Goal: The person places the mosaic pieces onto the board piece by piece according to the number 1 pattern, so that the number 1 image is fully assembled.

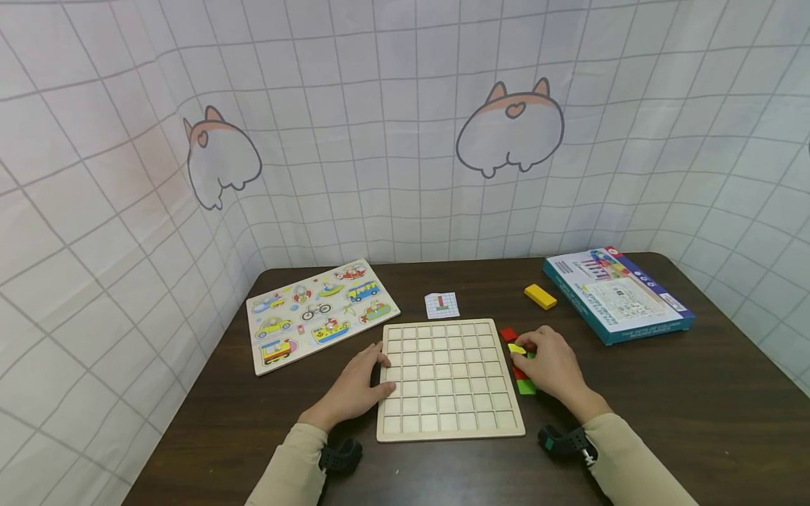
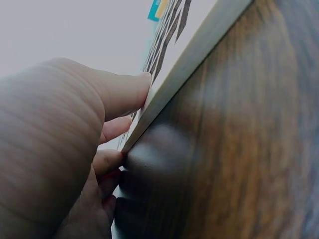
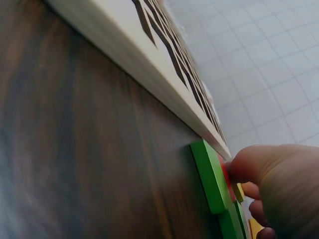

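Observation:
A pale wooden grid board (image 1: 451, 433) lies flat on the dark table. My left hand (image 1: 356, 388) rests at its left edge, and in the left wrist view the thumb (image 2: 127, 92) touches the board's rim. Right of the board is a cluster of small coloured blocks, with a red block (image 1: 508, 334) at the far end and a green block (image 1: 526, 387) at the near end. My right hand (image 1: 554, 362) pinches a yellow block (image 1: 517, 348) among them. The right wrist view shows the green block (image 3: 212, 177) close up; the fingers partly hide the others.
Behind the board lies a small card with a grid pattern (image 1: 441, 306). A vehicle picture board (image 1: 324, 314) is at the back left. A loose yellow block (image 1: 541, 296) and a teal-edged box (image 1: 616, 295) lie at the back right. A patterned cloth hangs behind the table.

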Demonstrator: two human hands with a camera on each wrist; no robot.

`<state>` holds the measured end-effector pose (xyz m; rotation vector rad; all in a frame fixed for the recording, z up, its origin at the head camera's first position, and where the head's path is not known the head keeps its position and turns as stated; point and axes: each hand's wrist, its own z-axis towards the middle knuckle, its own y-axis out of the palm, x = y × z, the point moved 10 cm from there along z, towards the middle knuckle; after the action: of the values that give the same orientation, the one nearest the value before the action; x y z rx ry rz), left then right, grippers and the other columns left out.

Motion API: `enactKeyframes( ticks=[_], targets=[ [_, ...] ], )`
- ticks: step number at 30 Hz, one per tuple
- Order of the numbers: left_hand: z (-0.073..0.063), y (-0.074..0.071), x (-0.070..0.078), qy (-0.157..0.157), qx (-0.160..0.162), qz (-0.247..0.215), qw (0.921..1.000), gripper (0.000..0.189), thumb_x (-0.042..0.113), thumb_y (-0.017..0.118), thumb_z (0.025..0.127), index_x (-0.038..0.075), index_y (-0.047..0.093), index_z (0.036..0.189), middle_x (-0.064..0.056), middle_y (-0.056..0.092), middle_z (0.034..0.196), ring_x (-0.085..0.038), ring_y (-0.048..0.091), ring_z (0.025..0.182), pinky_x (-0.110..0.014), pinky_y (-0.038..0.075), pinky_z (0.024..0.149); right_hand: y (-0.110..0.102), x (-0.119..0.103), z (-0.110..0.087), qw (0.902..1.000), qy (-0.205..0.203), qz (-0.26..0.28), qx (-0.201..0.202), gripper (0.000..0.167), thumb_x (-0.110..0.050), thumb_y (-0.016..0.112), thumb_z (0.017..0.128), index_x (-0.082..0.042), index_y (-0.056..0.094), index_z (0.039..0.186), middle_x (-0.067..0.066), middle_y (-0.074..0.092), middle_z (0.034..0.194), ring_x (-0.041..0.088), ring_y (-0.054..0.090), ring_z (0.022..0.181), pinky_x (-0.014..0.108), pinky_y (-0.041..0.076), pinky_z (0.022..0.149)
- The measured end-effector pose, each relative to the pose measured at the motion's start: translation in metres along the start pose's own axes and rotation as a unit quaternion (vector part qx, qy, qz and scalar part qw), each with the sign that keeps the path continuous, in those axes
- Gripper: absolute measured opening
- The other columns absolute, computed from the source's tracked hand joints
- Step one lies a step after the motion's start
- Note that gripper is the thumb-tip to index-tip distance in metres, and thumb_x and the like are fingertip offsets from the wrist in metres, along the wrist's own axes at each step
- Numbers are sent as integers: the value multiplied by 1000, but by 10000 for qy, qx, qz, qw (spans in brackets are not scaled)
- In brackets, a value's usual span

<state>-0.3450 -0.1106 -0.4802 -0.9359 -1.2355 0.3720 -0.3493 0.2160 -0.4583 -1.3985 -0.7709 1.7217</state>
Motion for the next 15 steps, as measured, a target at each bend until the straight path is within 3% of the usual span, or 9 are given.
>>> enactKeyframes(
  ticks=[8, 15],
  targets=[
    [1, 0, -1, -3, -2, -1, 10000, 26, 26, 68, 92, 16, 54, 112, -17, 28, 157, -32, 21, 147, -53, 23, 116, -9, -7, -1, 9996, -187, 112, 200, 27, -21, 75, 85, -5, 72, 107, 13, 65, 104, 25, 57, 87, 46, 51, 76],
    [0, 0, -1, -12, -6, -19, 10000, 26, 25, 68, 92, 16, 54, 112, -17, 28, 157, -33, 21, 147, -53, 23, 116, -7, -10, 0, 9993, -342, 94, 154, 26, -19, 75, 85, -5, 73, 107, 13, 66, 105, 24, 57, 84, 44, 52, 74]
  ],
)
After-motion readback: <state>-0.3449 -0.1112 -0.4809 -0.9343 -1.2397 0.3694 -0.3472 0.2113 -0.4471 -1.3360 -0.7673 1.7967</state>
